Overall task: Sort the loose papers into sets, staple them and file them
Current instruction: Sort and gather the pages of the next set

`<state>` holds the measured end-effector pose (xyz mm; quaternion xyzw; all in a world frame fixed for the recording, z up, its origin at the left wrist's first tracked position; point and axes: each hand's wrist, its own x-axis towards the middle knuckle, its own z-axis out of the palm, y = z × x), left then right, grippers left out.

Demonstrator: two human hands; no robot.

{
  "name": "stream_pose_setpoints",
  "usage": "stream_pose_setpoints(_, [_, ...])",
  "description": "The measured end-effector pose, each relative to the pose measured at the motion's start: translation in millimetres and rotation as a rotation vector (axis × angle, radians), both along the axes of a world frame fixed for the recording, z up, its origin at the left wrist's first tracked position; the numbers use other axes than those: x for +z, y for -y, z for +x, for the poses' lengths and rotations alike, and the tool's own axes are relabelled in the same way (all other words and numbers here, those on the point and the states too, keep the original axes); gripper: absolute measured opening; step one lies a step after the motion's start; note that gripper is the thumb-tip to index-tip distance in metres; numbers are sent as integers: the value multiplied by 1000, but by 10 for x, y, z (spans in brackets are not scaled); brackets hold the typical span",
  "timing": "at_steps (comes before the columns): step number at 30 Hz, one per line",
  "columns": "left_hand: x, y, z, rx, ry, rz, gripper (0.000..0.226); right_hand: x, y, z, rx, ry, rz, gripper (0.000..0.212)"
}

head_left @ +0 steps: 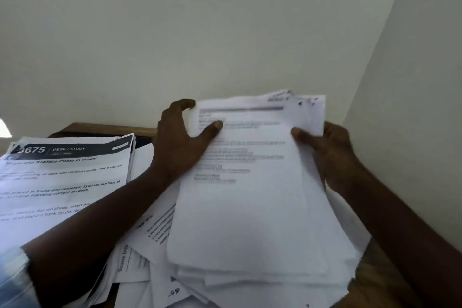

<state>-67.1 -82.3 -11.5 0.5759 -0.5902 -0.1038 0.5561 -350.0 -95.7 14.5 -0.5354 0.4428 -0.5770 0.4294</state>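
Left hand (183, 140) and right hand (333, 155) each hold one side of a sheaf of papers (250, 207) near its far end. The left thumb lies flat on the top sheet while the fingers curl over the far left corner. The right thumb presses on the top sheet at the right edge, and its fingers are hidden behind the sheets. Nearest, at the lower left, is a pale blue sleeve (12, 280). Loose papers (147, 267) lie overlapping at odd angles under the sheaf's near end; whether the sheaf rests on them cannot be told. Its print is blurred. Left of the arms sits a squared stack (65, 187) with a dark header reading "DESK / STUDY". Beyond it shows the wooden bench (107, 128), then a pale wall (225, 32).
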Motion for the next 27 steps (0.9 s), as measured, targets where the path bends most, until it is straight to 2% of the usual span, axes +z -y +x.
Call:
stream_pose_setpoints(2, [136, -20, -24, -291, -378, 169, 82, 151, -13, -39, -48, 95, -90, 30])
stream_pose_setpoints(3, [179, -9, -19, -418, -476, 210, 85, 229, -20, -46, -55, 138, -125, 33])
stream_pose_setpoints(6, [307, -102, -140, -562, -444, 129, 63, 468, -116, 1, -107, 157, -278, 30])
stream_pose_setpoints(9, [484, -198, -224, -468, -489, -91, 52, 638, -225, 129, -78, 109, -370, 38])
stream_pose_setpoints(12, [618, -228, -188, -422, -490, -270, 49, 686, -350, 255, -87, -65, -379, 53])
stream_pose_setpoints(14, [605, -233, -170, -438, -478, -260, 49, 633, -397, 314, -99, -142, -396, 54])
stream_pose_setpoints(18, [433, -230, -227, -419, -403, -80, 54, 319, -428, 280, -161, -117, -357, 33])
stream_pose_setpoints(20, [371, -226, -256, -388, -372, -39, 45, 109, -435, 243, -211, -100, -313, 23])
stream_pose_setpoints(24, [465, -244, -288, -369, -364, -140, 35, 94, -427, 277, -292, -33, -370, 10])
stream_pose_setpoints(27, [453, -261, -338, -411, -434, -182, 32, 195, -408, 327, -331, -27, -459, 15])
